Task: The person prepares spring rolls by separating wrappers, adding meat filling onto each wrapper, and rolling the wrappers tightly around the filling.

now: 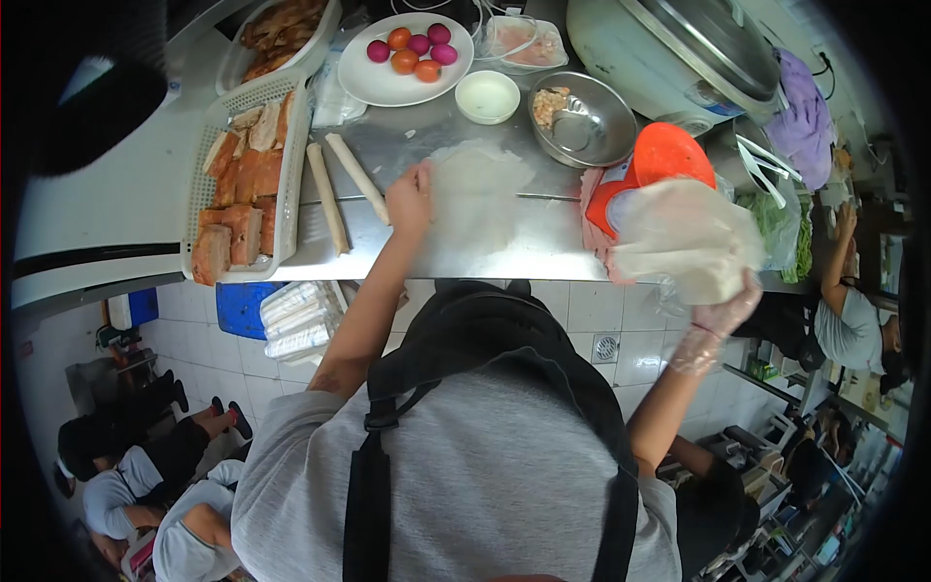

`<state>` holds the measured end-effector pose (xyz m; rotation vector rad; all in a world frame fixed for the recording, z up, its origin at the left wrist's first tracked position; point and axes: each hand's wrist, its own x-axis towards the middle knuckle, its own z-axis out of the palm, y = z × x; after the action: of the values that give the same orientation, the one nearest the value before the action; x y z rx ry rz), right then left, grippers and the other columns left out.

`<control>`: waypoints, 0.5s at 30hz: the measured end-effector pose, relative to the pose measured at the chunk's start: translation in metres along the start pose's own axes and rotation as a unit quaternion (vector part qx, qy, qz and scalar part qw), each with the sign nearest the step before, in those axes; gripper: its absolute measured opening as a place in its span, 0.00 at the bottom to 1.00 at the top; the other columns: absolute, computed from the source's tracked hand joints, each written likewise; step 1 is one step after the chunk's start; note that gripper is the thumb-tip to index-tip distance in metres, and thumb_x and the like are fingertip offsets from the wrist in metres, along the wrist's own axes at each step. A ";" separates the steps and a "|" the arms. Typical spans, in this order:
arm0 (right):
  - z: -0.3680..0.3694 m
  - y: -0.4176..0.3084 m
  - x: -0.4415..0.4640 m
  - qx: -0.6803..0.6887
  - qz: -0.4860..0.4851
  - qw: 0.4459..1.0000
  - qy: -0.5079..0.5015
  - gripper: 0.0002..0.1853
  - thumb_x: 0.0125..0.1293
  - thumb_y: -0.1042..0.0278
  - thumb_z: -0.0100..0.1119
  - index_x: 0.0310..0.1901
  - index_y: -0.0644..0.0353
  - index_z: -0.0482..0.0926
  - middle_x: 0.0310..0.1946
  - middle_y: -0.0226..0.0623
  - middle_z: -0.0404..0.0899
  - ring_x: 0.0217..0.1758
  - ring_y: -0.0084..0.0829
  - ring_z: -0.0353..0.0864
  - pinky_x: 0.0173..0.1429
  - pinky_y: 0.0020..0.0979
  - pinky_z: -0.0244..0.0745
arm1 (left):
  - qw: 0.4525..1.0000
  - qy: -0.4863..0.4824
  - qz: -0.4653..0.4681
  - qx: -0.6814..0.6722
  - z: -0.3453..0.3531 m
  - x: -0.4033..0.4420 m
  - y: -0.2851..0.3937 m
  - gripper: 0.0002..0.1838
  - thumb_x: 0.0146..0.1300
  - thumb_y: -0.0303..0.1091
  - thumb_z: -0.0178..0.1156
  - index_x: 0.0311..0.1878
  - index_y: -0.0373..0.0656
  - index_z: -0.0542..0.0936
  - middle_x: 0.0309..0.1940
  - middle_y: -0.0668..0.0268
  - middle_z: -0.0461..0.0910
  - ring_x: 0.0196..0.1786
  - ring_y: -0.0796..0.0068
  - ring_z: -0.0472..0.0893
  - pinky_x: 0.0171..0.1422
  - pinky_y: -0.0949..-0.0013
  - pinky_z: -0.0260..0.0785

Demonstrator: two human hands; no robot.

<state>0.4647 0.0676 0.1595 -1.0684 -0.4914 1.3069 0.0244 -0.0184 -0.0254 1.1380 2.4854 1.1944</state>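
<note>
wrapper [687, 238] held over bench's [558, 254] front edge
right hand [727, 308] pinches it; left hand [410, 201] curls by flat sheet [475, 199], hold unclear; likely spreading step, needing light tension.

Looks like a busy commercial kitchen, folks

Steel worktop [558, 254] with a basket of meat chunks [255, 175], a big lidded cooker [679, 48], a floor drain [605, 348] in the tiles, and several people [844, 320] around the room.
</note>
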 end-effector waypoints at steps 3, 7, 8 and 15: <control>-0.042 -0.042 0.046 0.000 -0.038 0.999 -0.003 0.32 0.62 0.51 0.54 0.63 0.63 0.74 0.58 0.46 0.78 0.58 0.44 0.80 0.62 0.48 0.76 | 1.000 -0.026 -0.008 -0.001 -0.006 0.004 -0.006 0.20 0.72 0.47 0.54 0.38 0.39 0.84 0.27 0.47 0.81 0.31 0.46 0.81 0.37 0.52 0.71; -0.095 -0.047 0.141 -0.355 -0.206 0.911 0.031 0.26 0.65 0.51 0.62 0.56 0.63 0.80 0.50 0.43 0.82 0.53 0.40 0.81 0.60 0.41 0.76 | 0.993 -0.070 -0.052 -0.080 -0.007 0.014 -0.017 0.18 0.72 0.45 0.55 0.44 0.38 0.84 0.30 0.51 0.84 0.33 0.56 0.83 0.41 0.58 0.73; -0.082 -0.050 0.140 -0.523 -0.255 0.813 0.020 0.24 0.66 0.52 0.64 0.55 0.63 0.81 0.48 0.42 0.83 0.51 0.39 0.82 0.58 0.39 0.76 | 0.989 -0.077 -0.064 -0.111 -0.004 0.017 -0.022 0.18 0.71 0.44 0.55 0.45 0.37 0.84 0.31 0.53 0.85 0.33 0.59 0.84 0.43 0.59 0.74; 0.084 0.012 -0.010 -0.414 -0.301 0.837 -0.193 0.11 0.69 0.63 0.65 0.46 0.60 0.84 0.42 0.37 0.84 0.47 0.28 0.81 0.56 0.31 0.75 | 0.990 -0.059 -0.022 -0.128 -0.008 0.017 -0.036 0.22 0.70 0.48 0.59 0.51 0.36 0.84 0.36 0.58 0.86 0.41 0.68 0.83 0.50 0.67 0.73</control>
<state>0.3874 0.0868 0.1918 -1.1761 -1.6682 0.7066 -0.0113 -0.0255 -0.0433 1.0473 2.1844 1.3451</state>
